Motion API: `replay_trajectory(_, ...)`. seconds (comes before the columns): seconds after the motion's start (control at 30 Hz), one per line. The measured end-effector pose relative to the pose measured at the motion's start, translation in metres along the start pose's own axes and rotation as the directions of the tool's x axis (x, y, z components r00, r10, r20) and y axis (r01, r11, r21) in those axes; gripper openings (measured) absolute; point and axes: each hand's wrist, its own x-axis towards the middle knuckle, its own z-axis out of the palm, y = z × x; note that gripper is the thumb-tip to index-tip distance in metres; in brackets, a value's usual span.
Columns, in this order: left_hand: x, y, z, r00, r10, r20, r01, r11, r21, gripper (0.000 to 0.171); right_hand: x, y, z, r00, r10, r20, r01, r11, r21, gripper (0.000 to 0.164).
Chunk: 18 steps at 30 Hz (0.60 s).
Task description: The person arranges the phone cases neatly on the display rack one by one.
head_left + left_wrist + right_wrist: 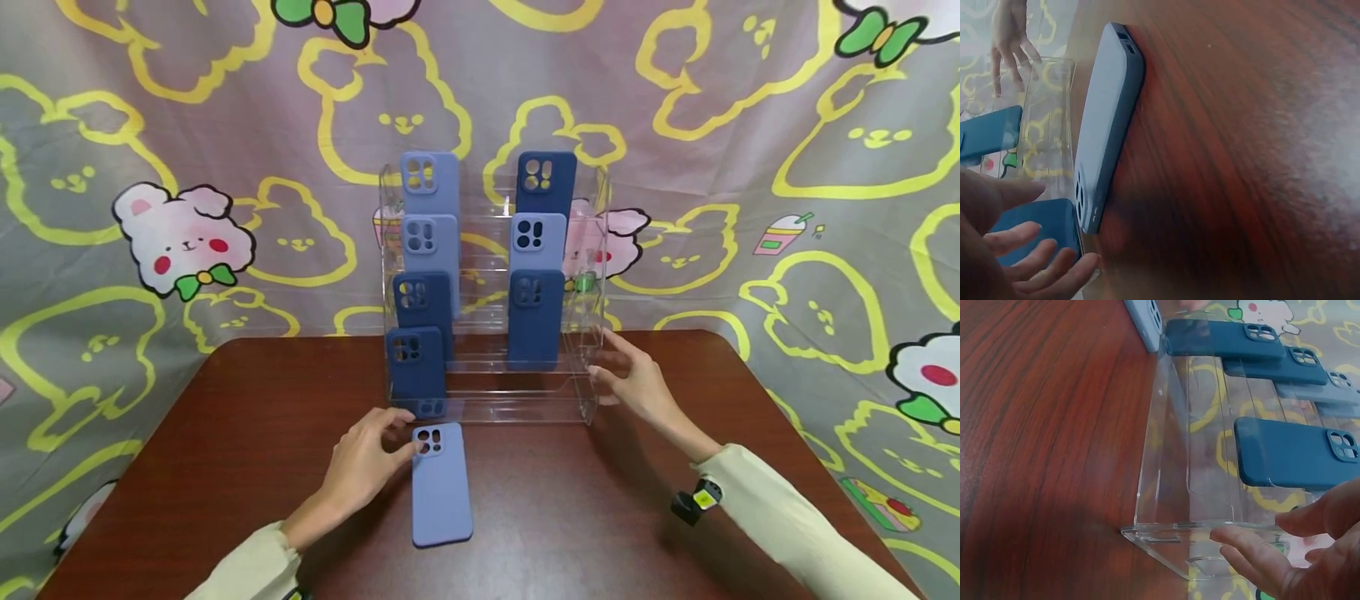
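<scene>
A light-blue phone case (441, 492) lies on the table in front of a clear acrylic stepped rack (517, 408), its camera cut-outs toward the rack. My left hand (363, 458) is beside that end, thumb over the case's corner in the head view. In the left wrist view its fingers (1041, 262) are spread, holding nothing, near a dark-blue case (1041, 231) on the lowest occupied tier. My right hand (637, 383) is at the rack's right side panel, thumb and fingers apart. In the right wrist view its fingertips (1225, 534) are right at the panel's edge.
Several blue cases stand in the rack's left column, among them a light one (442, 179). Three stand in the right column, the lowest dark blue (535, 325). A patterned cloth (262, 250) hangs behind the brown table (247, 400). A small black device (697, 502) is on the right sleeve.
</scene>
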Motion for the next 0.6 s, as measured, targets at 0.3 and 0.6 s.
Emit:
replay_trajectory(0.3, -0.002, 0.003, 0.01, 0.989, -0.053, 0.136, 0.04, 0.994, 0.097, 0.064, 0.0, -0.001, -0.001, 0.999, 0.034, 0.028, -0.035, 0.999, 0.024, 0.073)
replay_trajectory(0.6, 0.003, 0.003, 0.012, 0.966, -0.083, 0.245, 0.053, 0.99, 0.128, 0.078, 0.002, -0.003, -0.004, 0.995, 0.076, 0.059, -0.077, 0.997, 0.024, 0.07)
